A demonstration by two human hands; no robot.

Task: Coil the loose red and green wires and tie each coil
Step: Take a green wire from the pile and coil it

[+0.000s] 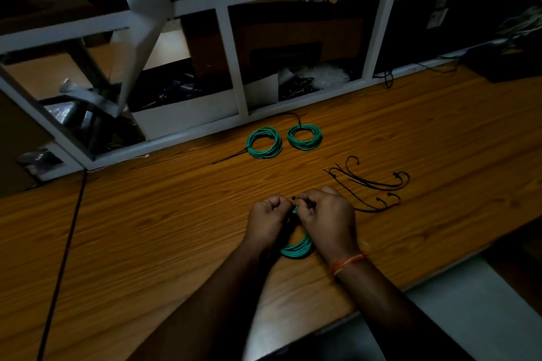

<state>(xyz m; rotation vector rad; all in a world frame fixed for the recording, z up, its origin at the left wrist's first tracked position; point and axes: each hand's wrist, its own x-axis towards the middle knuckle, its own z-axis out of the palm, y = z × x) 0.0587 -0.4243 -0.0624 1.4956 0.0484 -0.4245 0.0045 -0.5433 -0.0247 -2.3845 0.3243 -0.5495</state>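
Head view: left hand [268, 221] and right hand [325, 218] pinch a black tie [299, 200] atop the green wire coil [296, 248], near the wooden table's [146, 228] front edge

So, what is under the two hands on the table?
Under the left hand and right hand lies a green wire coil; only its near arc shows. Both hands pinch a black tie. The coil's upper part is covered.

A wooden desk [176, 214] with a strong grain fills the lower view. Behind it stands a white shelf [231, 67] of open compartments, holding a brown box [281, 38], dark clutter and clear plastic bags [325, 75]. A thin black cable [63, 258] runs across the desk's left part. At far right, dark gear [510, 58] sits dimly lit.
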